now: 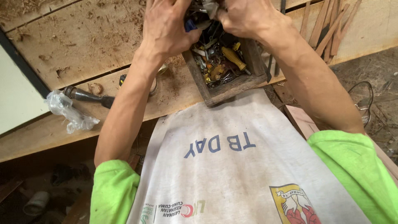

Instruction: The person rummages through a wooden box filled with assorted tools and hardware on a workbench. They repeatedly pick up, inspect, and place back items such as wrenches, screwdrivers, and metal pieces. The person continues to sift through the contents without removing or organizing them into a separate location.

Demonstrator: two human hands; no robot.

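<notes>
In the head view, both hands worked inside a small wooden box (pixel 232 85) that stood at the near edge of the plank worktop (pixel 83 45), just above the person's white shirt front. The left hand (pixel 168 29) was curled over the far left part of the box, its fingers closed about a blue-handled item (pixel 190 25) of which only a small part showed. The right hand (pixel 244 16) was bunched over the far right part, its fingers pinched on a small grey metal piece (pixel 209 6) at the top edge of the picture; what that piece was could not be told. The box held a loose jumble of small hardware, among it a yellow-handled tool (pixel 233 58) lying diagonally. To the left on the worktop lay a dark round-handled tool (pixel 89 96) with a crumpled clear plastic bag (pixel 68 112) at its end, amid wood shavings. Thin wooden strips (pixel 331 29) lay to the right of the box. The step in hand appeared to be sorting through the box contents. Any further move would call for a firm pinch and a clean lift clear of the tangled hardware.
</notes>
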